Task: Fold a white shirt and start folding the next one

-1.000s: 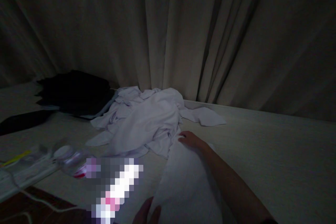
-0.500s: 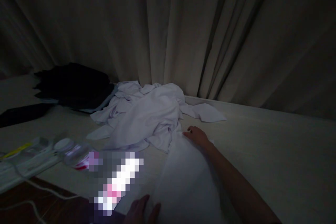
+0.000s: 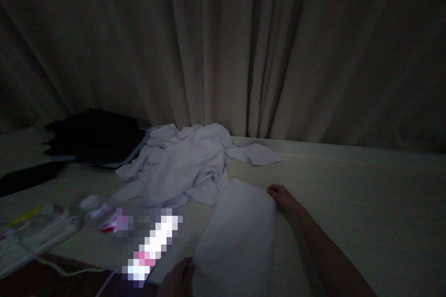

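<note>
A long white cloth (image 3: pixel 237 236), folded into a smooth narrow panel, lies in front of me and runs out of view at the bottom. At its far right corner my right hand (image 3: pixel 284 198) is closed, fingers pinching the edge. Low on the opposite side, my left hand (image 3: pixel 177 279) is closed on the cloth's left edge, partly cut off by the frame. Just beyond the panel's far end is a crumpled heap of white clothes (image 3: pixel 188 162), one sleeve-like piece stretching right.
Dark folded clothes (image 3: pixel 94 139) are stacked at the far left, with a dark strip (image 3: pixel 31 177) before them. A plastic bottle (image 3: pixel 99 213), a white power strip (image 3: pixel 42 246) with a cord, and a blurred-out bright object (image 3: pixel 153 246) lie at left. Curtains (image 3: pixel 223 46) hang behind.
My right hand has moved right and closed on the cloth's far corner, which now lies flatter and squarer. My left hand has drawn in against the left edge. The view has shifted slightly.
</note>
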`<action>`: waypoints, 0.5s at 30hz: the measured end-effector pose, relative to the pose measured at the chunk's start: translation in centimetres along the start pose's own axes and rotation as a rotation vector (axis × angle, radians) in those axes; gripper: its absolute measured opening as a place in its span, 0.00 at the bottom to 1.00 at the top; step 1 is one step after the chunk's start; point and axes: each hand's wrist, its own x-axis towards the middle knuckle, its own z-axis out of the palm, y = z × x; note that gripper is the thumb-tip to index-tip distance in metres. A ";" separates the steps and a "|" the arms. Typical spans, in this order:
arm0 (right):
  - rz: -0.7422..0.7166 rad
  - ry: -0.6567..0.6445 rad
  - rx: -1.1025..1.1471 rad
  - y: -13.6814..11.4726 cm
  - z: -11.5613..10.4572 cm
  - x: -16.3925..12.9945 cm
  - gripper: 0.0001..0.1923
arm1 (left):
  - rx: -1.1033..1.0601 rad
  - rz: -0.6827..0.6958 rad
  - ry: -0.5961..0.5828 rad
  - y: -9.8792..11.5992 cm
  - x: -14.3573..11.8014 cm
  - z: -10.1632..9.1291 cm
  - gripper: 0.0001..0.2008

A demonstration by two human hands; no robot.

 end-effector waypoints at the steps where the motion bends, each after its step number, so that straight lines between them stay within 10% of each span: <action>1: 0.003 0.036 0.004 0.6 -0.4 -0.7 0.17 | 0.004 0.018 0.006 0.5 0.2 -0.3 0.20; 11: 0.243 0.431 -0.102 7.3 -7.2 -18.8 0.19 | 0.277 0.392 0.177 14.0 4.9 -0.2 0.18; 15: 0.353 0.443 -0.055 8.5 -7.0 -23.9 0.22 | 0.147 0.341 0.190 13.1 1.3 0.3 0.19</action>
